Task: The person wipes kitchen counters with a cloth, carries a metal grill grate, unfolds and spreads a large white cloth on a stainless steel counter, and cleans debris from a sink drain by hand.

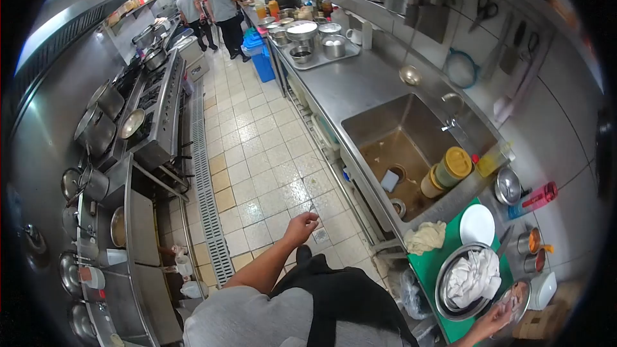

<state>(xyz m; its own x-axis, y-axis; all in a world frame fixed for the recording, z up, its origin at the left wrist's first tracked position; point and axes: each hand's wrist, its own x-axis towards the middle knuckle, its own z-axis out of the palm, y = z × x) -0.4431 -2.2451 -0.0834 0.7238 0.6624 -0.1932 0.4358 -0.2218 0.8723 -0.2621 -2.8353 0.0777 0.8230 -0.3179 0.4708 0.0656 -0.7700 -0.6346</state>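
My left hand [301, 228] hangs over the tiled floor in front of my body, its fingers curled in; anything inside them is too small to make out. At the bottom right, my right hand [493, 322] grips the near side of a small bowl [527, 301] with pinkish pieces in it. Left of this bowl, a larger metal bowl [443, 302] holds a crumpled white cloth [474, 276] and stands on a green board [425, 267]. A white round lid or plate [477, 224] and a yellowish cloth [425, 238] lie at the board's far end.
A sink [413, 115] holds murky water and yellow-lidded containers [455, 164]. Beyond it stand trays and pots [302, 31]. Stoves with pans [133, 123] line the left. Two people [222, 0] [190, 8] stand at the aisle's far end beside blue bins [261, 61].
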